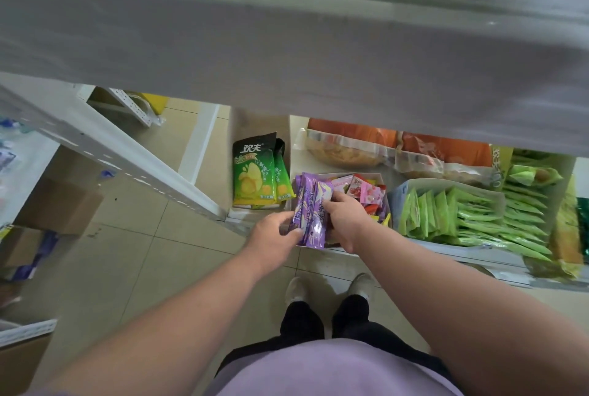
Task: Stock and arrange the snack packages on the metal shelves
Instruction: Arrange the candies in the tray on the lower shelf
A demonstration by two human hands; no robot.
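Both bare forearms are reaching fwd & down, converging at centre. Left hand (275,234) is curling, thumb & fingers pinching the lower end of the purple foil snack packets (310,210). Right hand (345,218) is gripping them from the right, knuckles up, fingers hidden behind.

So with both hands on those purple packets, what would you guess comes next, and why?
Probably lowering the purple packets into the left end of the white box. The left hand pinches their near end and the right hand grips their side, holding them right over the box's left end, beside the pink and red packets already inside.
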